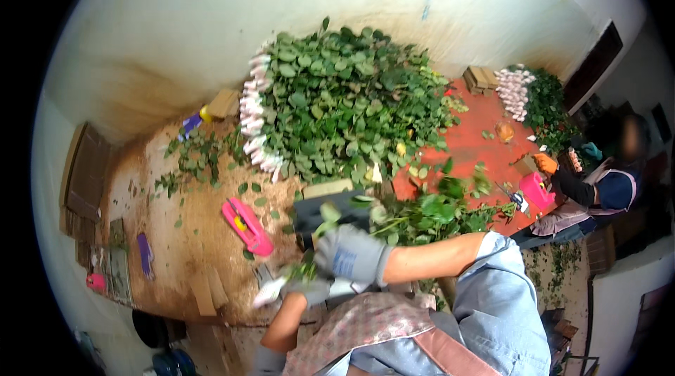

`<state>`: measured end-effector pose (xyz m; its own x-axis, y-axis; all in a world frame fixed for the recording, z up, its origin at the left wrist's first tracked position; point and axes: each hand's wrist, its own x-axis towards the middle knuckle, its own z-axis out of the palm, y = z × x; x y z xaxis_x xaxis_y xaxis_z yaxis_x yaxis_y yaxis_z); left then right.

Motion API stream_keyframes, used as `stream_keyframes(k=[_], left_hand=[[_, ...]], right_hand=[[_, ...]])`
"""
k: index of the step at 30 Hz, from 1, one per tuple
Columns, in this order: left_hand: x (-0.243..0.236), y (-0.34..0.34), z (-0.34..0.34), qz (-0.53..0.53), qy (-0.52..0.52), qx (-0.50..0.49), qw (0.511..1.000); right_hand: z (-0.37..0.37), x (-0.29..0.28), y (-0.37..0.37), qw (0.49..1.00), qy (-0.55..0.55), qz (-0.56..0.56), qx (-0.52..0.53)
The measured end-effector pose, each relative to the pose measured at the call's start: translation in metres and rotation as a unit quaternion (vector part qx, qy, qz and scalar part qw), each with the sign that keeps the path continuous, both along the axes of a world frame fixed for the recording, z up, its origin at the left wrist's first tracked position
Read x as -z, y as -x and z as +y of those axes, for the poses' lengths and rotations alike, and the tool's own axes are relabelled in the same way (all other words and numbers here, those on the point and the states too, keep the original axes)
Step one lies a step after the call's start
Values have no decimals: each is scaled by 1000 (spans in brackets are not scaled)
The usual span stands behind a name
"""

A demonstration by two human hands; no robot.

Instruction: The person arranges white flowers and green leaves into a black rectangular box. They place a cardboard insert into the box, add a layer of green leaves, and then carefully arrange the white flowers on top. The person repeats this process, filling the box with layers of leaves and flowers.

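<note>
My left hand (308, 290), in a grey glove, is closed around leafy green stems (304, 270). A white and pink wrapped end (269, 292) juts out to the left beside it. Just above and to the right is my right hand (351, 255), also grey-gloved and smeared by motion; its fingers cannot be made out. A dark block-shaped stand (330, 211) lies right beyond it. Loose leafy stems (432, 211) spread over the bench to the right of the stand. To the left rests a pink tape dispenser (246, 227) with a yellow core.
Against the wall rises a big heap of leafy stems (351, 94), white wrapped ends (255, 112) facing left. Cardboard pieces (202, 295) and a purple glove (145, 255) lie leftward. At right, a co-worker's orange-gloved hand (545, 163) is near another pink dispenser (537, 192) and scissors (519, 200).
</note>
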<state>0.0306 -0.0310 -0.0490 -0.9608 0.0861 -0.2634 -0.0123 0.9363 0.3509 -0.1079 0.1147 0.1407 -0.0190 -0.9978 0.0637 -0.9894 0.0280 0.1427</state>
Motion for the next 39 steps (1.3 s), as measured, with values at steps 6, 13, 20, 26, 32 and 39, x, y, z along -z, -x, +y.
stream_keyframes(k=[6,13,20,26,32,39], left_hand=[[-39,21,12,-95,-97,7,991],[-35,10,4,-130,-103,-37,985],[-37,15,8,-122,-110,-36,986],[-57,28,-16,-144,-205,17,968],[-31,58,-50,-19,-59,-8,998],[0,63,-50,0,110,187,976]], right_hand=[[70,117,55,963,-161,-118,182],[43,119,27,949,-240,-31,203],[-13,187,23,966,-172,-140,131],[-4,219,24,958,-167,-221,73],[1,217,24,950,-101,-281,90],[3,215,28,953,-106,-269,97]])
